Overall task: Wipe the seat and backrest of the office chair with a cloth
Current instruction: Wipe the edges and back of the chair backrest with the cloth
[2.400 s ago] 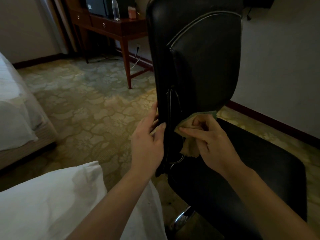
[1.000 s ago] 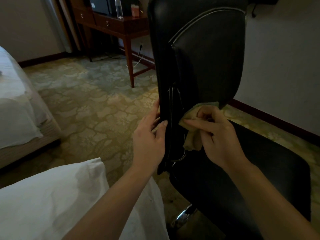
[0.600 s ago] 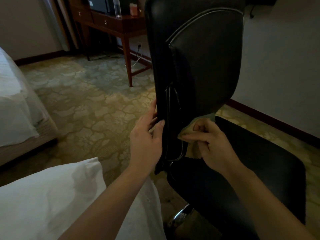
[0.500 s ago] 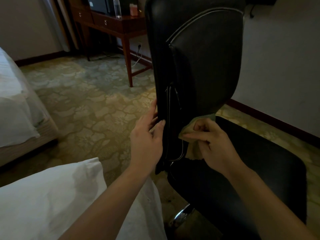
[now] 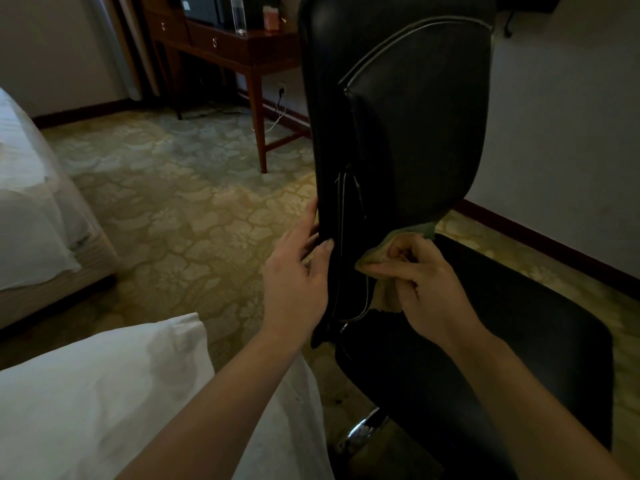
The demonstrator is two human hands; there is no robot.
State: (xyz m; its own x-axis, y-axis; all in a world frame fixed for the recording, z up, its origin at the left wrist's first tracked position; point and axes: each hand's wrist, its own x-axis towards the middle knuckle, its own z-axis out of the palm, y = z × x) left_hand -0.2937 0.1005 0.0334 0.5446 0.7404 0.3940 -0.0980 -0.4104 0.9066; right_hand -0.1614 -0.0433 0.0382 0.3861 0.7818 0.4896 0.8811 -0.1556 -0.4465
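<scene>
A black leather office chair stands side-on in front of me, its tall backrest (image 5: 412, 116) upright and its seat (image 5: 519, 341) stretching to the right. My right hand (image 5: 426, 282) grips a bunched yellow-green cloth (image 5: 391, 244) and presses it against the bottom of the backrest, just above the seat's rear edge. Part of the cloth hangs below my fingers. My left hand (image 5: 298, 271) holds the rear edge of the backrest, thumb on the near side and fingers wrapped behind it.
White bedding (image 5: 104, 393) fills the lower left and a bed (image 5: 31, 220) stands at the left edge. A wooden desk (image 5: 242, 53) with a water bottle (image 5: 238, 13) is behind the chair. A wall (image 5: 561, 133) runs close on the right. Patterned carpet (image 5: 173, 202) lies between.
My right hand has rubbed the cloth up and down over the lower backrest, ending slightly lower than a second ago. The left hand has kept its hold on the backrest edge.
</scene>
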